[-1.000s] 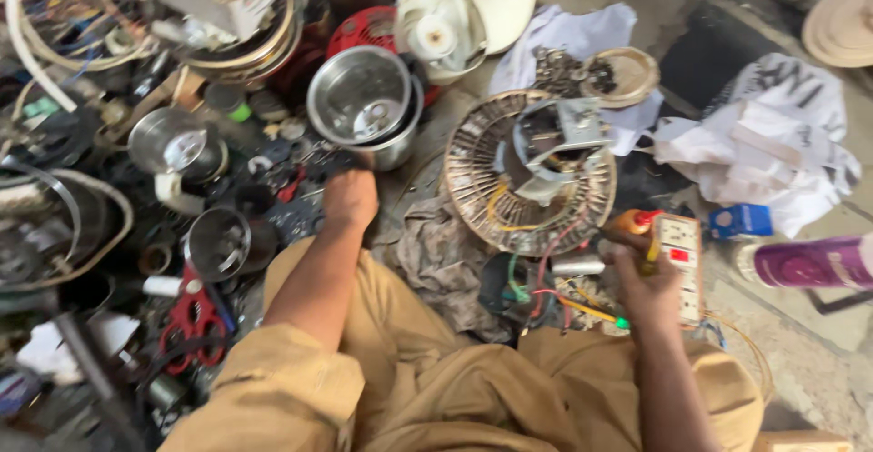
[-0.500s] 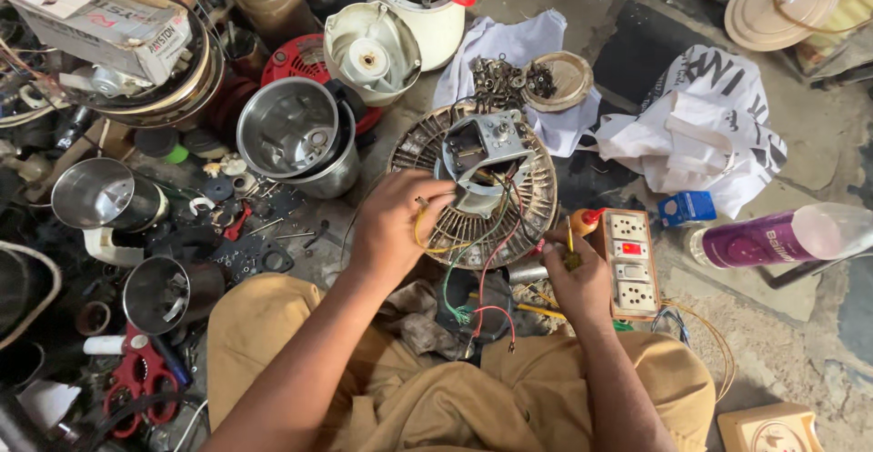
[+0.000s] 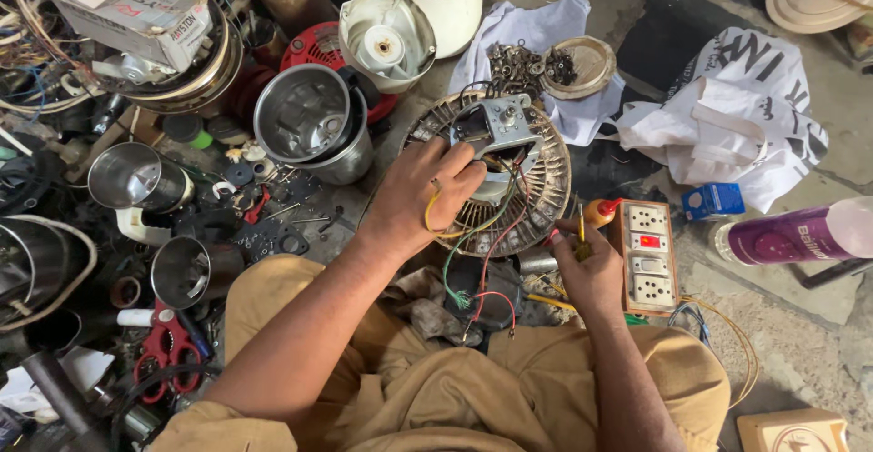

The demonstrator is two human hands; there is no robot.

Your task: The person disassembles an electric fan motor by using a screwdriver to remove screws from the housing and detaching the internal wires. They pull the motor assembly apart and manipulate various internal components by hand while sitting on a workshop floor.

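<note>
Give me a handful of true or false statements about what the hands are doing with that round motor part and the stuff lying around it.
1. The left hand rests on the round finned motor part. True.
2. The right hand holds red scissors. False: it holds a thin yellow-handled tool; the red scissors lie on the floor at the left.
3. Coloured wires hang from the motor part toward the lap. True.
4. The switch and socket board lies on the left hand's side. False: it lies beside the right hand.
5. The steel jar beside the motor part is upside down. False: its open mouth faces up.
</note>
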